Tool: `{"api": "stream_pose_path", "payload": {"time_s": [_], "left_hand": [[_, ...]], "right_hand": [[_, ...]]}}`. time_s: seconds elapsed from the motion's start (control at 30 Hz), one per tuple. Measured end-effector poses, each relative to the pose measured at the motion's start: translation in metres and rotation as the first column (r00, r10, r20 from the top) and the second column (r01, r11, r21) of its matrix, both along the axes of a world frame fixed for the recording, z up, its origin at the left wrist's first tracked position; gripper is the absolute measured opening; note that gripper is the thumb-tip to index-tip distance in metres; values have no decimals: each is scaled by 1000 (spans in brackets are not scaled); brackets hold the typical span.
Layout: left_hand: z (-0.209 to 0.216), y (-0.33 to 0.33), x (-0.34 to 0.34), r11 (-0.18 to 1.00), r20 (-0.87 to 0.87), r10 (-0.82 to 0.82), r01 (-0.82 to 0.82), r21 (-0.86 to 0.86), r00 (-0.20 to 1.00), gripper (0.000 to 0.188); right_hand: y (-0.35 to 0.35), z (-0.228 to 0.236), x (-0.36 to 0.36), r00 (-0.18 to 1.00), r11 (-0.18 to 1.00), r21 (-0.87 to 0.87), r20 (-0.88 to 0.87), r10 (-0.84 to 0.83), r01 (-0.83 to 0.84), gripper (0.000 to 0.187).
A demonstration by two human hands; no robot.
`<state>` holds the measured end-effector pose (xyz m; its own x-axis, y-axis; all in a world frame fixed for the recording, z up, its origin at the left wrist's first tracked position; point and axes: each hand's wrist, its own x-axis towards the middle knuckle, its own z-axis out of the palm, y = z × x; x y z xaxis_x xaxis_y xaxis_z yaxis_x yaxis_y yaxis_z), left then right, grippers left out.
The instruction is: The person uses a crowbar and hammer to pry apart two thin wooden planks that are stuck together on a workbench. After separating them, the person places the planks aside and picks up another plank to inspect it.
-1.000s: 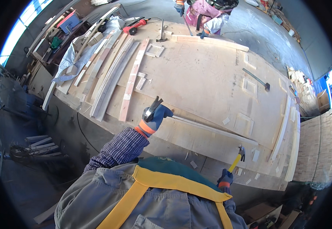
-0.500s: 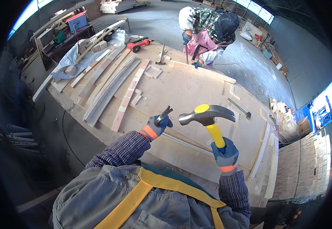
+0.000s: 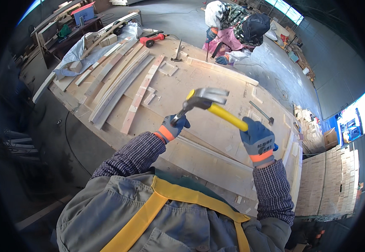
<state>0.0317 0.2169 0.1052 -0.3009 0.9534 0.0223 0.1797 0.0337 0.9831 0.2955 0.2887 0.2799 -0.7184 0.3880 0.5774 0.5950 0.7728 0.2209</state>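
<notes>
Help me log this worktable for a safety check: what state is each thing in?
Left hand, closed on dark metal tool
Dark metal tool, held, partly hidden
Right hand, closed on yellow-handled hammer
Yellow-handled hammer, raised, head blurred
Thin-handled tool, lying on worktable
Long planks, lying side by side
Red power tool, set down; on or off, cannot tell
Pale sheet, crumpled
Co-worker, bent forward

Between left hand and right hand, the hammer bars passage.
</notes>
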Motion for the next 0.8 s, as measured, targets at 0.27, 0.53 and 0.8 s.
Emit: {"api": "stream_pose_path", "payload": {"time_s": [0.27,0.53,0.8], "left_hand": [[-1,6,0,1000,73,4,-2,-31,997,37],[1,10,-2,999,-16,-3,3,-35,1000,39],[-6,10,0,1000,3,7,-7,12,1000,38]], "right_hand": [[-4,-8,-6,976,997,6,-201,80,-80,35],[11,12,0,937,996,72,-341,73,-51,31],[1,-16,-9,978,993,-92,199,-60,79,29]]}}
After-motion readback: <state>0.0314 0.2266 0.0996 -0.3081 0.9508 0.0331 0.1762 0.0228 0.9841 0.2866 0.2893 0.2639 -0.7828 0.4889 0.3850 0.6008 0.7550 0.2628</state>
